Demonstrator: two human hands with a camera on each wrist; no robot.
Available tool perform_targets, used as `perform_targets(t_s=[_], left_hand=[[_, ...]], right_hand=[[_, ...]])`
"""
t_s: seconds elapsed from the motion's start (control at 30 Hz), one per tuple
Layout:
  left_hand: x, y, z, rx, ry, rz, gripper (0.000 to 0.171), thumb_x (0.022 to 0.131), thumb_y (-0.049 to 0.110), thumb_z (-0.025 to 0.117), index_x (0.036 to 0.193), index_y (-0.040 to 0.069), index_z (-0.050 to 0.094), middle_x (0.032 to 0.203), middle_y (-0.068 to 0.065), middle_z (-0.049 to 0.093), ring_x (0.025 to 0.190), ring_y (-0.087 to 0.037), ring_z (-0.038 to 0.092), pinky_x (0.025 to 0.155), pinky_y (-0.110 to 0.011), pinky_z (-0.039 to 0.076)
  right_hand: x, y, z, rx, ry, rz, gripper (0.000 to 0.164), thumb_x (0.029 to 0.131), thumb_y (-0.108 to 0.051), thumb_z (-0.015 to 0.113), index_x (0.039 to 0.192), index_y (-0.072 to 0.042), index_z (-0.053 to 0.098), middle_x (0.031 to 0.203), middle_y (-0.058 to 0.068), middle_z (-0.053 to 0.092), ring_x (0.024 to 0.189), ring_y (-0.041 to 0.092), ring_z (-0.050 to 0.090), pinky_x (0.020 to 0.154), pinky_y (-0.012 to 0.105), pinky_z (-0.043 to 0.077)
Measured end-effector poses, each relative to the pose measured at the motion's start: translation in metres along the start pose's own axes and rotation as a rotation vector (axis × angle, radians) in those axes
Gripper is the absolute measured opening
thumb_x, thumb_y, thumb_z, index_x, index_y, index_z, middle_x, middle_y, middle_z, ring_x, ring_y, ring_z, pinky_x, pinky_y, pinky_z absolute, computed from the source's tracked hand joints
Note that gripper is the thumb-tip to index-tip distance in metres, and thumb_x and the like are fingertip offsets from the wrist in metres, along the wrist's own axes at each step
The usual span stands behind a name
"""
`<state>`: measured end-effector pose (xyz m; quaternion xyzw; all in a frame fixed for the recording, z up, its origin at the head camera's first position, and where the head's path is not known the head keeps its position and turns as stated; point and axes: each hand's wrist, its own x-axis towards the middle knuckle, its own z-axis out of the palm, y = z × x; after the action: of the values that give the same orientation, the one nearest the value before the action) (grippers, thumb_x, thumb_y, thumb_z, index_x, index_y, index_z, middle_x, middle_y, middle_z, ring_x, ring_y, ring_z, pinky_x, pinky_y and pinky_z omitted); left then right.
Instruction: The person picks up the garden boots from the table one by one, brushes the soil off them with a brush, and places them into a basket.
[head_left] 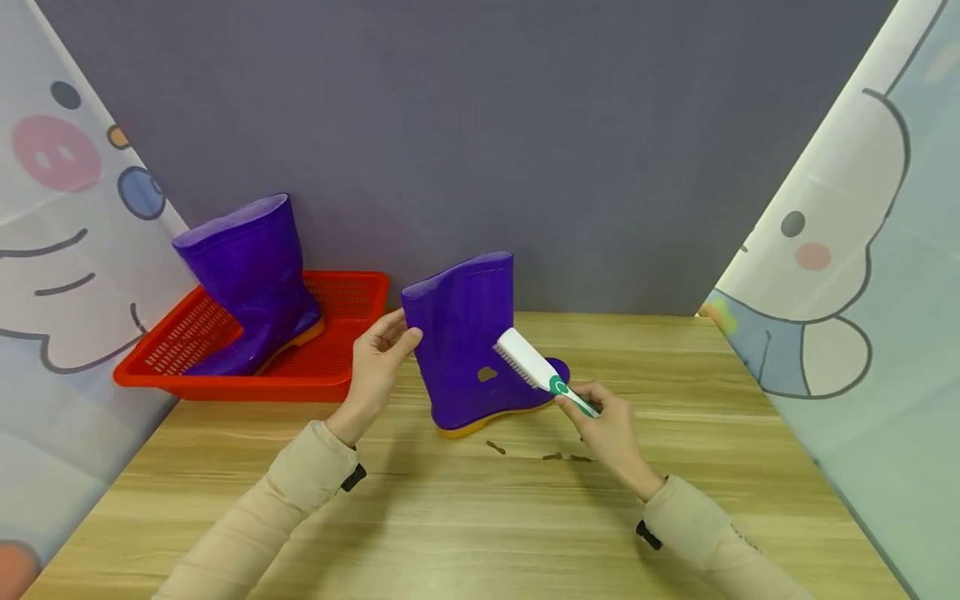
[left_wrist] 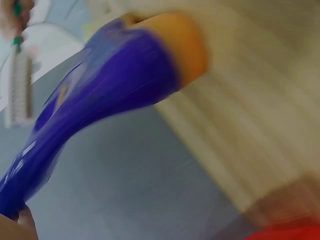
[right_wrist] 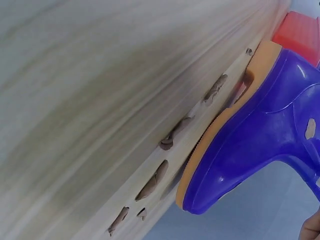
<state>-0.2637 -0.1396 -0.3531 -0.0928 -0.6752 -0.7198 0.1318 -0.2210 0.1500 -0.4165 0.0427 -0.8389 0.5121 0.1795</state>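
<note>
A purple rain boot [head_left: 461, 333] with an orange sole stands at mid-table, its toe to the right. Near the top of its back edge, my left hand [head_left: 375, 367] grips the shaft, thumb in front. My right hand [head_left: 609, 429] holds a scrub brush [head_left: 527, 357] by its green and white handle. The white brush head overlaps the front of the boot's ankle in the head view, bristles facing the boot. A brownish patch [head_left: 487, 374] marks the boot's side. In the left wrist view the boot [left_wrist: 115, 80] is blurred, with the brush [left_wrist: 20, 90] beside it.
At the left, a red plastic basket [head_left: 330, 387] holds a second purple boot [head_left: 258, 275]. Several brown bits [right_wrist: 152, 180] lie on the wooden table [head_left: 480, 525] along the near side of the boot's sole. A grey panel [head_left: 480, 150] rises behind the table, with cartoon-printed sheets at both sides.
</note>
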Motion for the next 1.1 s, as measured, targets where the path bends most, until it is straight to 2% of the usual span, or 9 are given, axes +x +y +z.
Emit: perform_targets(t_s=[0.1,0.23,0.4,0.6,0.9,1.1], left_hand=[[-0.007,-0.014,-0.002,0.090,0.007,-0.024,0.039,0.082,0.006,0.067,0.120,0.001,0.057,0.099,0.009,0.064,0.092,-0.004,0.060,0.081,-0.018,0.050],[-0.016,-0.027,-0.007,0.139,0.084,-0.069,0.040,0.078,0.002,0.070,0.117,0.004,0.061,0.103,-0.006,0.066,0.088,-0.005,0.063,0.078,-0.019,0.052],[-0.017,-0.029,-0.008,0.157,0.111,-0.043,0.039,0.078,0.008,0.072,0.116,0.004,0.063,0.106,-0.017,0.066,0.084,-0.005,0.064,0.076,-0.020,0.053],[-0.017,-0.027,-0.007,0.158,0.122,-0.065,0.039,0.079,0.008,0.072,0.116,0.004,0.063,0.105,-0.020,0.066,0.082,-0.007,0.064,0.074,-0.020,0.053],[-0.016,-0.024,-0.003,0.127,0.116,-0.099,0.039,0.080,0.003,0.069,0.117,-0.001,0.061,0.100,-0.013,0.068,0.077,-0.001,0.062,0.073,-0.018,0.053],[-0.018,-0.024,-0.001,0.107,0.075,-0.110,0.037,0.082,0.004,0.067,0.117,-0.002,0.060,0.100,-0.010,0.068,0.082,-0.003,0.063,0.076,-0.019,0.053]], right_hand=[[-0.001,0.001,-0.001,0.005,-0.006,-0.018,0.019,0.078,-0.016,0.073,0.090,-0.002,0.068,0.070,0.011,0.067,0.043,0.003,0.047,0.037,0.018,0.041],[-0.003,0.002,-0.003,0.023,-0.023,-0.039,0.020,0.078,-0.016,0.073,0.090,-0.001,0.068,0.072,0.013,0.067,0.043,0.008,0.051,0.037,0.021,0.044],[-0.004,0.006,-0.004,-0.028,-0.048,-0.077,0.017,0.078,-0.013,0.073,0.088,-0.002,0.068,0.070,0.010,0.066,0.045,0.007,0.052,0.039,0.020,0.045],[-0.006,0.005,-0.001,-0.185,-0.064,-0.241,0.018,0.073,-0.009,0.076,0.088,-0.002,0.068,0.065,0.000,0.063,0.046,-0.002,0.041,0.039,0.018,0.038],[0.004,0.001,0.015,-0.232,-0.059,-0.421,0.020,0.073,-0.010,0.077,0.089,-0.003,0.067,0.068,0.000,0.064,0.048,-0.004,0.040,0.040,0.015,0.036],[0.002,0.010,0.018,-0.271,-0.055,-0.445,0.018,0.071,-0.006,0.078,0.084,-0.002,0.066,0.064,0.001,0.064,0.045,-0.006,0.035,0.037,0.013,0.033]])
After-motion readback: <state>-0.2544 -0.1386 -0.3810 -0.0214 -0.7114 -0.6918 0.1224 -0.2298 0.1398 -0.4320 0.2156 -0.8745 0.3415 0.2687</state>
